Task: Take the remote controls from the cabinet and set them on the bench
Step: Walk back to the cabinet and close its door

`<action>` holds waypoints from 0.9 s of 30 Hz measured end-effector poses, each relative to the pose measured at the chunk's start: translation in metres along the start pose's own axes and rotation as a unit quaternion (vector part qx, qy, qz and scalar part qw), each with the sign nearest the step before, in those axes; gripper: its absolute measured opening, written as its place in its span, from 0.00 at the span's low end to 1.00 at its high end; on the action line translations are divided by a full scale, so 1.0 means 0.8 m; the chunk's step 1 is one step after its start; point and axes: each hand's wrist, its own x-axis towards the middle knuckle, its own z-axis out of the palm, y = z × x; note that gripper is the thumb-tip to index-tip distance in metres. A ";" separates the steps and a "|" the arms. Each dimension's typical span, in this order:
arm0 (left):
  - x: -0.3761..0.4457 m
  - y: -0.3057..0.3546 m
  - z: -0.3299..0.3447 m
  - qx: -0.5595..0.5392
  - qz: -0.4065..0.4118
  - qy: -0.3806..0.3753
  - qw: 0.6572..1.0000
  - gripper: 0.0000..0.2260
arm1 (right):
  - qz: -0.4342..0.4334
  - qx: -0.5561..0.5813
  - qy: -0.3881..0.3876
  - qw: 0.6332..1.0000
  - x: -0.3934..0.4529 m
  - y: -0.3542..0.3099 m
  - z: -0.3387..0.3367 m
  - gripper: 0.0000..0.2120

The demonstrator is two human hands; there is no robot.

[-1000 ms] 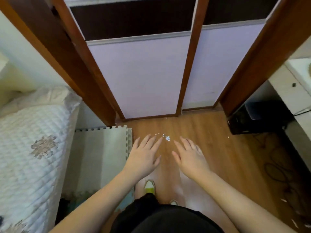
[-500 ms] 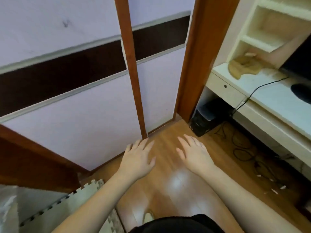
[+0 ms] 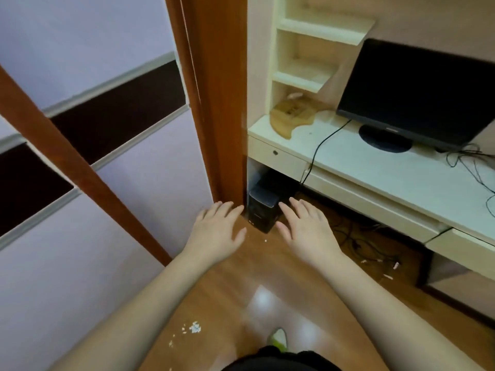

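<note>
My left hand [image 3: 217, 231] and my right hand [image 3: 308, 231] are held out flat in front of me, palms down, fingers spread, holding nothing. They hover above the wooden floor [image 3: 267, 290]. No remote control shows anywhere in this view. To the left stands a tall cabinet with pale sliding doors [image 3: 80, 210] in brown wooden frames; the doors are closed. On the right is a cream desk unit [image 3: 388, 172] with small open shelves [image 3: 308, 49].
A black monitor [image 3: 417, 95] stands on the desk with cables trailing right. A wooden board [image 3: 292, 116] leans at the desk's left end. A black computer tower [image 3: 263, 210] sits on the floor under the desk, beside tangled cords [image 3: 356, 242]. White crumbs [image 3: 194, 328] lie near my foot.
My view has swung right, from the bed and cabinet doors to the desk and monitor. Both hands have stayed out in front, flat and empty.
</note>
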 end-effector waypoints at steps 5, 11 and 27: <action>0.083 0.042 -0.035 0.002 0.015 0.022 1.000 0.25 | 0.010 0.027 0.021 0.999 0.065 0.050 -0.038 0.26; 0.162 0.058 -0.085 0.014 0.045 0.063 0.997 0.25 | 0.000 0.022 0.053 0.998 0.137 0.077 -0.080 0.25; 0.360 -0.008 -0.276 0.046 0.166 0.176 0.969 0.25 | 0.036 -0.061 0.168 0.983 0.366 0.041 -0.242 0.22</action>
